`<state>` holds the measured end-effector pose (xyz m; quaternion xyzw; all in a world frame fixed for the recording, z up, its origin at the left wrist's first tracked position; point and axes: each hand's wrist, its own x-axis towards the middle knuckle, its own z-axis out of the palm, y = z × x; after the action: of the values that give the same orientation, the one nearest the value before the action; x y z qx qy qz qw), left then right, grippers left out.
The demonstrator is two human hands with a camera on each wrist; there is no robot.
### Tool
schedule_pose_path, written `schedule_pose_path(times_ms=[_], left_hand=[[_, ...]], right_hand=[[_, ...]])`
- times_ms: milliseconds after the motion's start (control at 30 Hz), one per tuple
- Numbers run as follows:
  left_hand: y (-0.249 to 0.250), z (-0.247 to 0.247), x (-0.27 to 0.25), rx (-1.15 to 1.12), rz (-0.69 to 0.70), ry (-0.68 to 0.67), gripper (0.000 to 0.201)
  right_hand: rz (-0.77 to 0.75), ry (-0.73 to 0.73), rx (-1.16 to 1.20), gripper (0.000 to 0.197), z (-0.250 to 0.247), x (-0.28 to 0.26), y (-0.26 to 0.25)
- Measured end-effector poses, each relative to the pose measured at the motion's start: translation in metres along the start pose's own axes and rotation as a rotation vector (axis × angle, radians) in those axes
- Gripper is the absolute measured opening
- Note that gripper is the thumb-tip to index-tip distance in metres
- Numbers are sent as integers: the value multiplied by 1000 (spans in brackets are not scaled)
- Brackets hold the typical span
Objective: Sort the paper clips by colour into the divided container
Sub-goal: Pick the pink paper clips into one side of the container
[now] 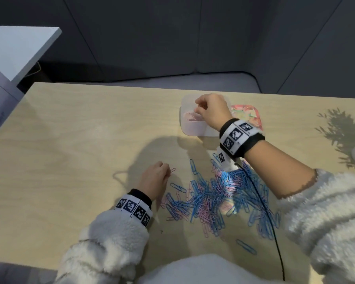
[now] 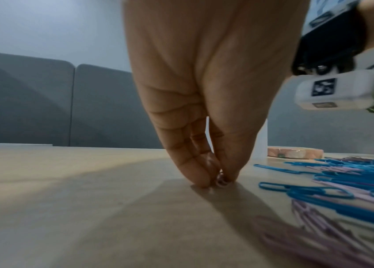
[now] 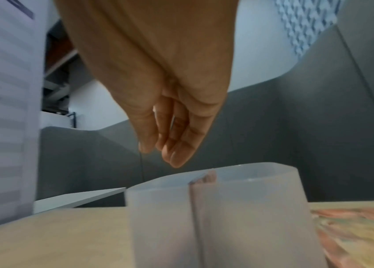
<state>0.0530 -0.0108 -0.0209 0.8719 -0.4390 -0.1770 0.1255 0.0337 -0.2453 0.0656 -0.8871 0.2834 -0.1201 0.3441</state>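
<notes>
step: pink clips being moved from pile [image 1: 217,193] to divided container [image 1: 191,128], both hands worked at once
left hand [image 1: 154,179]: fingertips [image 2: 201,178] pressed together on a pink clip [image 1: 173,170] lying on the table [image 1: 70,140], left of pile
clip axis: long axis angled up-right, toward container
right hand [image 1: 211,111]: held over container's left compartment, pink seen inside; fingers [image 3: 176,154] loosely apart, nothing seen held
next: pinched clip to be lifted, carried to pink side; thin wire, slip judged likely
remaining: most of pile unsorted
</notes>
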Motion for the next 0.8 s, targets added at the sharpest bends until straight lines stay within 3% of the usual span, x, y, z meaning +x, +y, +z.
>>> schedule_pose_path(times_ms=[67,167,233,400,500,633,733,800], left_hand=[[-2,1,-2,-8,-4,28,13],[0,2,-5,54,55,96,17],[5,3,-7,77,113,70,19],[16,9,-8,128,157,-48,17],[19,8,-3,155,95,-81,18],[18,4,-3,182,14,0,20],[12,3,-14,101,72,65,16],[7,3,-26,15,111,27,13]], right_hand=[[-97,-78,-25,16,6,-26,0],[-149,-456,-62,12,24,-75,7],[-157,-641,-119,12,36,-101,16],[-125,-781,-170,9,51,-138,32],[-114,-768,-218,8,49,-145,41],[-79,-701,-301,10,34,-143,53],[-121,-608,-311,14,33,-149,46],[-170,-588,-265,12,41,-158,34]])
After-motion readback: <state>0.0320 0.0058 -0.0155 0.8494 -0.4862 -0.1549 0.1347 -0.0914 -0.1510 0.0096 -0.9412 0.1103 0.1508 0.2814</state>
